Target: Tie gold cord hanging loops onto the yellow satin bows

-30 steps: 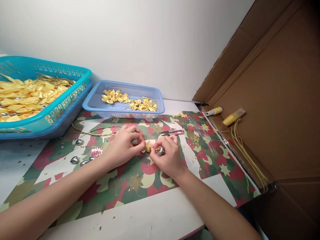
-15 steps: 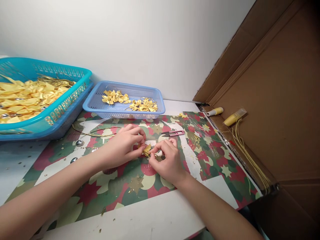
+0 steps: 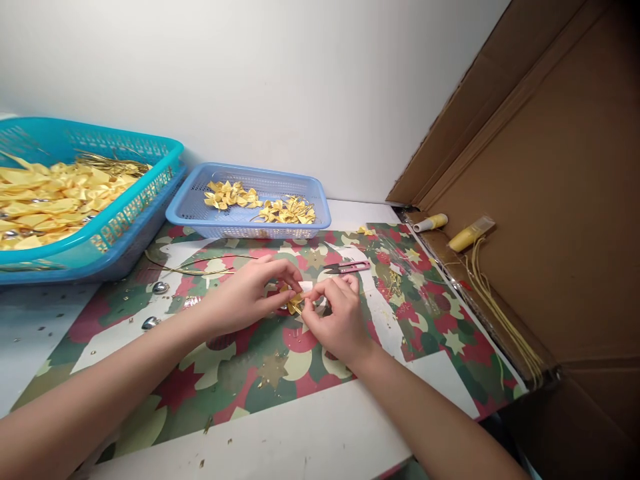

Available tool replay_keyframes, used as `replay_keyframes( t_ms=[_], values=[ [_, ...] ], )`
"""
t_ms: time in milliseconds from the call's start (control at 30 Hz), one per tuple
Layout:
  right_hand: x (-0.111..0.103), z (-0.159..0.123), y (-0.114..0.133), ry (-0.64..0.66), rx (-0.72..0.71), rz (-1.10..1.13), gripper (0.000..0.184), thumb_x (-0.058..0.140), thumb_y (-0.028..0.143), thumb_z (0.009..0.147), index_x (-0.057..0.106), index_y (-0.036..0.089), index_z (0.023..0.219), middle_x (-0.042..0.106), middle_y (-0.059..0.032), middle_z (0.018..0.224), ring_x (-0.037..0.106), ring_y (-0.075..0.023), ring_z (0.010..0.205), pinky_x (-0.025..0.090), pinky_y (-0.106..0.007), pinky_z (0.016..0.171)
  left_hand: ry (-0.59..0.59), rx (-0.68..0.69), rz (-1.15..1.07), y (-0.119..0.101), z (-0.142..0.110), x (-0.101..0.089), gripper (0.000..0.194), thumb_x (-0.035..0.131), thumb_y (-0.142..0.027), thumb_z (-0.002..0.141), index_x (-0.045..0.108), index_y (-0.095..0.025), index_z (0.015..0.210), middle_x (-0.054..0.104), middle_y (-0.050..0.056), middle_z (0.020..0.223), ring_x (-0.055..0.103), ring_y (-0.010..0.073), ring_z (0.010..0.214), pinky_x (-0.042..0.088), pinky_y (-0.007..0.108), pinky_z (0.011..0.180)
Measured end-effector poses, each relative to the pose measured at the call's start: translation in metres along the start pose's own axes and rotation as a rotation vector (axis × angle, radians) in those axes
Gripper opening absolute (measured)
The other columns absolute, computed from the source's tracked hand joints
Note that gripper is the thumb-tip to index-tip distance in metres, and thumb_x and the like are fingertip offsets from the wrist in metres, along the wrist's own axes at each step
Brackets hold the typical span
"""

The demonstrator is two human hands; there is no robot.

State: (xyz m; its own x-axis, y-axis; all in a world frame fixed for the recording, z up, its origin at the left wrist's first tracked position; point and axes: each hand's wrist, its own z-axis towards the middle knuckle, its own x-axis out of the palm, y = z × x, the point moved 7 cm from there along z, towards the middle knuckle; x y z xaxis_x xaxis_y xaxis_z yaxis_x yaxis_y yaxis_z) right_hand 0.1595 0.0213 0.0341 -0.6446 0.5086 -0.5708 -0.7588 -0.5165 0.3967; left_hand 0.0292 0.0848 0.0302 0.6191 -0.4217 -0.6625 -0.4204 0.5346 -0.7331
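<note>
From here, one yellow bow (image 3: 295, 305) is in work, pinched between left hand (image 3: 253, 291) and right hand (image 3: 337, 317) just over the tabletop (image 3: 280, 437), with two clusters (image 3: 230, 195) in the small basket (image 3: 200, 225) seemingly done and a heap (image 3: 65, 193) left in the big basket (image 3: 135, 189).

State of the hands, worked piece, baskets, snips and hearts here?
Left hand: fingers at yellow piece, grip unclear
Right hand: fingers pinched there
Yellow piece: between the hands
Teal basket: heaped
Small blue basket: partly filled
Snips: lying unheld
Silver hearts: loose on table
</note>
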Motion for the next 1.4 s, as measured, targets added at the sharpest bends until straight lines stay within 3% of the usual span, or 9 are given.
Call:
replay_keyframes(
  t_ms=[133, 233, 400, 567, 700, 867, 933, 1133, 1400],
  values=[
    [0.002, 0.002, -0.009, 0.021, 0.074, 0.051, 0.016, 0.053, 0.011, 0.077, 0.043, 0.023, 0.072, 0.06, 0.0063, 0.064, 0.056, -0.0129, 0.06, 0.037, -0.032, 0.076, -0.095, 0.143, 0.131, -0.01, -0.004, -0.006, 0.006, 0.059, -0.029, 0.084, 0.058, -0.023, 0.085, 0.065, 0.001, 0.084, 0.058, 0.0206, 0.082, 0.044, 0.033, 0.076],
    [0.009, 0.001, -0.016, 0.115, 0.163, 0.146, 0.015, 0.054, 0.013, 0.075, 0.043, 0.023, 0.069, 0.058, 0.007, 0.064, 0.053, -0.0119, 0.058, 0.039, -0.031, 0.075, -0.06, 0.285, 0.304, -0.017, -0.012, 0.001, 0.011, 0.061, -0.026, 0.082, 0.057, -0.023, 0.072, 0.06, -0.001, 0.072, 0.051, 0.0191, 0.073, 0.038, 0.034, 0.072],
    [0.013, 0.0, -0.02, 0.214, 0.255, 0.261, 0.014, 0.056, 0.015, 0.074, 0.045, 0.023, 0.07, 0.061, 0.0074, 0.066, 0.052, -0.0117, 0.058, 0.04, -0.031, 0.076, -0.127, 0.292, 0.442, -0.009, -0.021, 0.008, 0.015, 0.062, -0.031, 0.085, 0.064, -0.024, 0.071, 0.063, 0.001, 0.072, 0.049, 0.0201, 0.072, 0.032, 0.034, 0.067],
    [0.012, 0.0, -0.017, 0.207, 0.219, 0.249, 0.014, 0.055, 0.014, 0.073, 0.044, 0.023, 0.07, 0.059, 0.0075, 0.065, 0.053, -0.0119, 0.059, 0.039, -0.032, 0.078, -0.239, 0.309, 0.453, -0.009, -0.026, 0.007, 0.017, 0.063, -0.032, 0.087, 0.068, -0.025, 0.072, 0.062, 0.001, 0.068, 0.047, 0.02, 0.069, 0.03, 0.034, 0.064],
    [0.009, 0.0, -0.011, 0.166, 0.135, 0.205, 0.014, 0.054, 0.012, 0.074, 0.044, 0.022, 0.071, 0.06, 0.0078, 0.065, 0.054, -0.012, 0.061, 0.036, -0.032, 0.08, -0.277, 0.334, 0.484, -0.014, -0.028, 0.005, 0.023, 0.064, -0.031, 0.086, 0.061, -0.022, 0.064, 0.058, 0.001, 0.064, 0.044, 0.0186, 0.065, 0.029, 0.033, 0.062],
    [0.004, 0.0, -0.007, 0.105, 0.096, 0.175, 0.014, 0.053, 0.011, 0.074, 0.046, 0.022, 0.071, 0.061, 0.007, 0.065, 0.054, -0.0123, 0.06, 0.035, -0.032, 0.077, -0.264, 0.411, 0.514, -0.024, -0.031, 0.009, 0.008, 0.06, -0.026, 0.087, 0.067, -0.021, 0.088, 0.062, 0.002, 0.077, 0.048, 0.0189, 0.071, 0.034, 0.033, 0.066],
    [0.004, 0.001, -0.007, 0.109, 0.104, 0.183, 0.014, 0.053, 0.011, 0.074, 0.046, 0.022, 0.071, 0.061, 0.0066, 0.064, 0.054, -0.0127, 0.06, 0.035, -0.032, 0.077, -0.249, 0.426, 0.537, -0.027, -0.03, 0.012, 0.009, 0.059, -0.023, 0.087, 0.068, -0.022, 0.088, 0.063, 0.003, 0.08, 0.049, 0.0191, 0.072, 0.034, 0.033, 0.067],
    [0.006, 0.002, -0.014, 0.187, 0.201, 0.255, 0.015, 0.054, 0.013, 0.072, 0.043, 0.023, 0.07, 0.062, 0.0059, 0.066, 0.053, -0.0139, 0.061, 0.037, -0.033, 0.076, -0.257, 0.339, 0.395, -0.024, -0.026, 0.01, 0.015, 0.054, -0.022, 0.09, 0.067, -0.021, 0.082, 0.064, 0.001, 0.074, 0.052, 0.0166, 0.068, 0.036, 0.03, 0.063],
    [0.009, 0.0, -0.012, 0.241, 0.195, 0.315, 0.016, 0.057, 0.013, 0.072, 0.044, 0.023, 0.07, 0.062, 0.0068, 0.065, 0.049, -0.0122, 0.057, 0.037, -0.033, 0.078, -0.294, 0.041, 0.077, -0.007, -0.027, 0.007, 0.012, 0.06, -0.024, 0.084, 0.06, -0.02, 0.072, 0.062, -0.004, 0.063, 0.055, 0.0108, 0.056, 0.042, 0.021, 0.053]
  ],
)
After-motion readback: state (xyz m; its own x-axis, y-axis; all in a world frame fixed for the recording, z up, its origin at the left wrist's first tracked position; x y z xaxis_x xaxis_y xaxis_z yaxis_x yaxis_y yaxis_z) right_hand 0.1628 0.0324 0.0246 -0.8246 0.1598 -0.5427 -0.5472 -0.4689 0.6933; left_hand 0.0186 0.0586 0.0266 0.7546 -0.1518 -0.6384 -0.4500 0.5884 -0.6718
